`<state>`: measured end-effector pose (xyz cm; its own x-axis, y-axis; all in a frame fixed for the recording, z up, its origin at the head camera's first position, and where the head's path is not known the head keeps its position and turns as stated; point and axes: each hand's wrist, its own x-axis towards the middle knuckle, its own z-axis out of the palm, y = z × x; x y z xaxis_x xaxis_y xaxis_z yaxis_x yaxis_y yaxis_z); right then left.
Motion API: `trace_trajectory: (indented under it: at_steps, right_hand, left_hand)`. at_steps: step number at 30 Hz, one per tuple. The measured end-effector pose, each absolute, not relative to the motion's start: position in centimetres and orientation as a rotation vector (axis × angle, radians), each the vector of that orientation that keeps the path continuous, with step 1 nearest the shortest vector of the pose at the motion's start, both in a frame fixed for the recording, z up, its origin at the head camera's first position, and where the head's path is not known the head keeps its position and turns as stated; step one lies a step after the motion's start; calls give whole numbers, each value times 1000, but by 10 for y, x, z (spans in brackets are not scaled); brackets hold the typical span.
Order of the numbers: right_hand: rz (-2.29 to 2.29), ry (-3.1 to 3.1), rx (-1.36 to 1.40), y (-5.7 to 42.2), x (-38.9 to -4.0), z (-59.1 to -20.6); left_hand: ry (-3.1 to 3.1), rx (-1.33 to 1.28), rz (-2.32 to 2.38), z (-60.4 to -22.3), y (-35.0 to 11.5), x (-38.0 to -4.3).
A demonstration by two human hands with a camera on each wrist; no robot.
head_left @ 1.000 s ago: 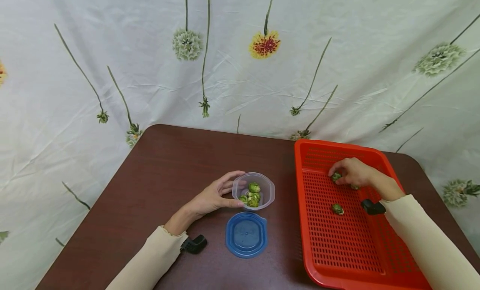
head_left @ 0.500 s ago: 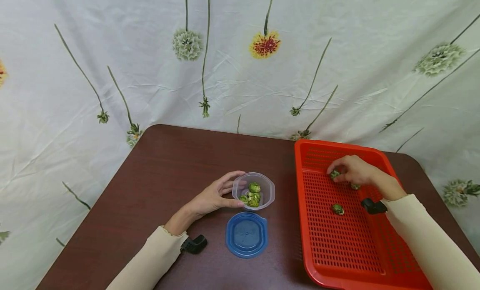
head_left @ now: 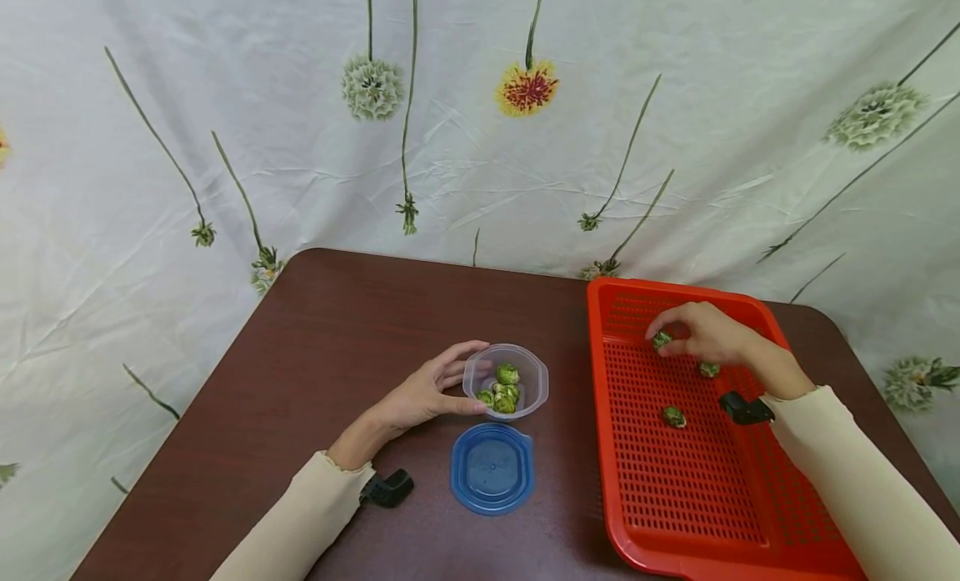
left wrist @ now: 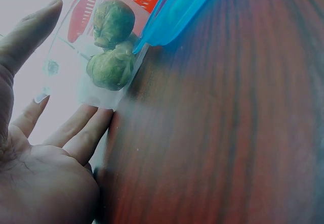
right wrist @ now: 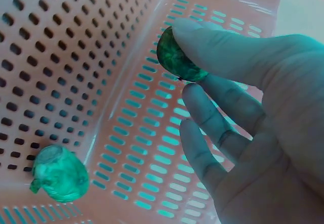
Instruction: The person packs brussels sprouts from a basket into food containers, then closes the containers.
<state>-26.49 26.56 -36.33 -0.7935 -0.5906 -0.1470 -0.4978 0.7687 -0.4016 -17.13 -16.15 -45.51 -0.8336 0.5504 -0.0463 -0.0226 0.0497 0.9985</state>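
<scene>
My left hand [head_left: 427, 395] holds a clear plastic container [head_left: 532, 398] by its left side, thumb at the near rim and fingers along the far side. Inside lie several Brussels sprouts [head_left: 507, 374]; the left wrist view shows some of these sprouts [left wrist: 112, 68] through the clear wall. Over the far part of the red basket [head_left: 617, 514], my right hand [head_left: 712, 335] pinches one Brussels sprout [right wrist: 174, 57] between thumb and fingers, raised off the basket floor. Two other sprouts rest in the basket, one sprout [head_left: 708, 370] under the right hand and another sprout [head_left: 673, 417] nearer the middle.
A blue lid [head_left: 492, 471] lies on the dark brown table [head_left: 360, 314] just in front of the container. To the right, the basket's raised rim stands between the two hands. A flowered white cloth [head_left: 300, 106] hangs behind the table's far edge.
My right hand has lifted and moved slightly left and away with the pinched sprout, uncovering more of the sprout beneath it. The left hand and container have stayed in place.
</scene>
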Motion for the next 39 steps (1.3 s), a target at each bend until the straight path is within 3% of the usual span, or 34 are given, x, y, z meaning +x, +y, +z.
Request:
trace_trajectory:
  at_steps: [39]
  right_hand:
    - [-581, 2749, -967, 240, -250, -328]
  left_hand:
    - [1927, 513, 1827, -454, -160, -171]
